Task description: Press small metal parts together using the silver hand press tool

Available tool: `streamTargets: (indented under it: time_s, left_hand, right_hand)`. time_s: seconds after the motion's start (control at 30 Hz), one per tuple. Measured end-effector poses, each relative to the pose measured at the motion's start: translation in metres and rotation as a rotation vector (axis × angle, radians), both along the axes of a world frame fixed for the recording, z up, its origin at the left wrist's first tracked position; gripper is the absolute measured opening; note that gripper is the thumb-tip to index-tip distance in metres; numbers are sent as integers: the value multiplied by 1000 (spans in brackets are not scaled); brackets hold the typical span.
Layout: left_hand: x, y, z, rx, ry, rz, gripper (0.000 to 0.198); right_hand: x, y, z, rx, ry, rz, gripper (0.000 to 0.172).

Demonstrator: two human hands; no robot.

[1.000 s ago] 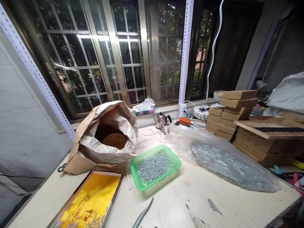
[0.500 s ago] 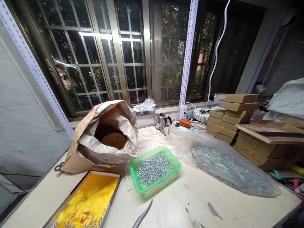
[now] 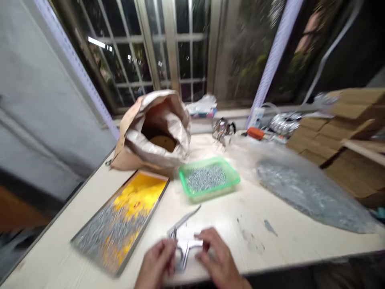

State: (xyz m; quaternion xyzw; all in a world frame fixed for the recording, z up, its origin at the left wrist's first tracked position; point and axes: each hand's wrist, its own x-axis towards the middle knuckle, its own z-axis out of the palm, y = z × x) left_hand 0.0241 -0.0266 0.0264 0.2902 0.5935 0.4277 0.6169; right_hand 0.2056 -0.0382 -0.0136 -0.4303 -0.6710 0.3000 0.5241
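At the table's near edge, my left hand (image 3: pixel 158 261) is closed, its fingertips at the left end of a shiny silver metal part (image 3: pixel 185 255) with thin curved arms. My right hand (image 3: pixel 219 257) has its thumb and index finger curled around the part's right end. Blur hides the exact grip and the part's kind. Just beyond the hands lies a narrow grey blade-like strip (image 3: pixel 188 216). To the left is a shallow tray (image 3: pixel 150 218) with a yellow lining and many small silver metal pins (image 3: pixel 105 228). A green plastic basket (image 3: pixel 207 196) of similar pins stands farther back.
Behind the tray, a large open paper sack (image 3: pixel 129 150) leans near the window. A clear plastic bag of metal pieces (image 3: pixel 300 196) lies at the right, with stacked cardboard boxes (image 3: pixel 319 138) beyond. A steel kettle (image 3: pixel 221 127) and an orange object (image 3: pixel 255 133) sit at the back.
Both hands have come into view at the bottom, with the silver metal part between them. The view has tilted down and shifted left, showing more of the pin-filled tray.
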Motion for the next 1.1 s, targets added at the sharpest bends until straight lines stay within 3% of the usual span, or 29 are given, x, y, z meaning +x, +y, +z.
streamTargets:
  time_s: [0.1,0.2,0.33,0.57,0.8,1.1]
  left_hand:
    - [-26,11,-13,158,292,-57,43]
    - [-42,18,-31,115,447,-135,46]
    - [-42,20,-46,61,506,-237,47]
    - [-35,16,-49,0,540,-385,46]
    - [-33,10,-57,-10,574,-398,46]
    - [-34,9,-61,-24,668,-467,38]
  right_hand:
    - [11,-1,0,16,-77,-66,15]
    - [18,-3,-9,37,-123,-100,15]
    - [22,-11,-20,46,-140,-96,17]
    - [28,-12,-36,63,-236,-111,17]
    - [25,-10,-38,78,-478,-99,18]
    - [25,-10,-45,7,-537,-67,21]
